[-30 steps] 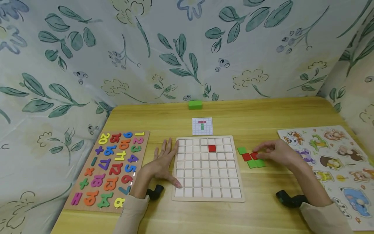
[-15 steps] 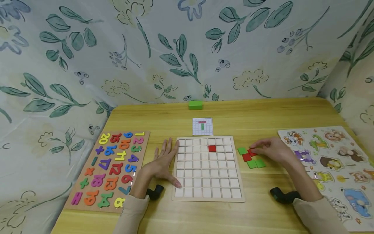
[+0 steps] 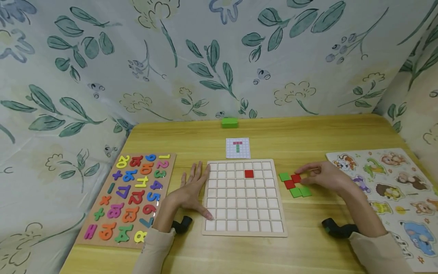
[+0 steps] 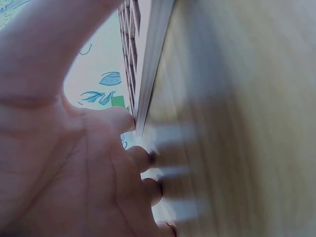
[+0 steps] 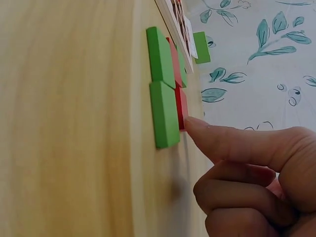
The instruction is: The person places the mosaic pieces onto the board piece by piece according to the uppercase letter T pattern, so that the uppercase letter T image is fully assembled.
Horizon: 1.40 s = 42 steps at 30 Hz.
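Note:
A square wooden grid board (image 3: pixel 239 205) lies mid-table in the head view, with one red square (image 3: pixel 249 174) in an upper row. My left hand (image 3: pixel 188 190) rests along its left edge, fingers spread, thumb on the lower left corner. Right of the board lie several loose tiles, among them a green tile (image 3: pixel 284 177), a red tile (image 3: pixel 289 184) and another green tile (image 5: pixel 165 116). My right hand (image 3: pixel 319 176) pinches a second red tile (image 3: pixel 295 178) at its edges. In the right wrist view its thumb touches that tile; other fingers are curled.
A pattern card (image 3: pixel 237 150) showing a red and green T lies behind the board, with a green block (image 3: pixel 229 123) farther back. A number puzzle board (image 3: pixel 128 201) lies at left, an animal puzzle board (image 3: pixel 393 179) at right. Floral fabric (image 3: pixel 219 57) rises behind the table.
My right hand has shifted the second red tile slightly up and left, then its fingers drew back a little to the right. My left hand has stayed in place.

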Each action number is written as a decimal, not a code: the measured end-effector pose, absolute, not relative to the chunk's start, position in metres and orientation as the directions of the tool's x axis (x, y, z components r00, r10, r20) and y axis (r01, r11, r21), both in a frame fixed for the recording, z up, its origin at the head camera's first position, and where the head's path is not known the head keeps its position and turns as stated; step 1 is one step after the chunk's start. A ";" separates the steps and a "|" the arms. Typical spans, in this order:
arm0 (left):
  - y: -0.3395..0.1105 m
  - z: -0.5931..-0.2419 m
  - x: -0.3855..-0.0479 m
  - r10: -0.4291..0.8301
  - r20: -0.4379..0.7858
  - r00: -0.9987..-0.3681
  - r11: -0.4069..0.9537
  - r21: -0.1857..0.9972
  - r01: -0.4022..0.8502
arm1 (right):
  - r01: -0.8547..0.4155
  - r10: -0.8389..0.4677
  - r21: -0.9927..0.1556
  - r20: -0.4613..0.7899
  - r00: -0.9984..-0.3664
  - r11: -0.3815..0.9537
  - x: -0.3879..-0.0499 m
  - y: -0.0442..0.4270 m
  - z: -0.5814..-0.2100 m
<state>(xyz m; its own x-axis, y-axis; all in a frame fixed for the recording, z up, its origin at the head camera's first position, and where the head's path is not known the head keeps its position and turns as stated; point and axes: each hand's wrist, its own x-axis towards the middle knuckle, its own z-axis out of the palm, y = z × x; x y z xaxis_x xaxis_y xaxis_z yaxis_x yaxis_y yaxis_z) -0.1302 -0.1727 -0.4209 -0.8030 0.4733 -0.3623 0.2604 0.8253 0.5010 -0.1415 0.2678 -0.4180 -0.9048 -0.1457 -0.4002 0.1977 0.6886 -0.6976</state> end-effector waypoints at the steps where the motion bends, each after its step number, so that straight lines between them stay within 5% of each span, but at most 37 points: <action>1: -0.173 -0.421 -0.130 0.473 -0.363 -0.803 0.826 0.501 0.260 | 0.194 -0.150 -0.698 -0.399 -0.905 0.690 -0.141 0.268 -0.418; 28: -0.173 -0.421 -0.131 0.472 -0.371 -0.799 0.827 0.499 0.257 | 0.016 -0.160 -0.676 -0.197 -0.967 0.737 -0.140 0.249 -0.411; 42: -0.174 -0.423 -0.131 0.476 -0.368 -0.799 0.825 0.501 0.261 | 0.021 -0.221 -0.730 -0.234 -0.947 0.683 -0.145 0.195 -0.393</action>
<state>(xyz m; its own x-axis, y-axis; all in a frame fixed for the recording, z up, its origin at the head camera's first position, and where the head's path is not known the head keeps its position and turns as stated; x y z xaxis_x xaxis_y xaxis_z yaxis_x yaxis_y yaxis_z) -0.1307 -0.1742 -0.4226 -0.7990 0.4758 -0.3678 0.2607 0.8252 0.5012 -0.1452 0.1950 -0.3934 -0.9469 -0.2208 -0.2337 0.0210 0.6829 -0.7302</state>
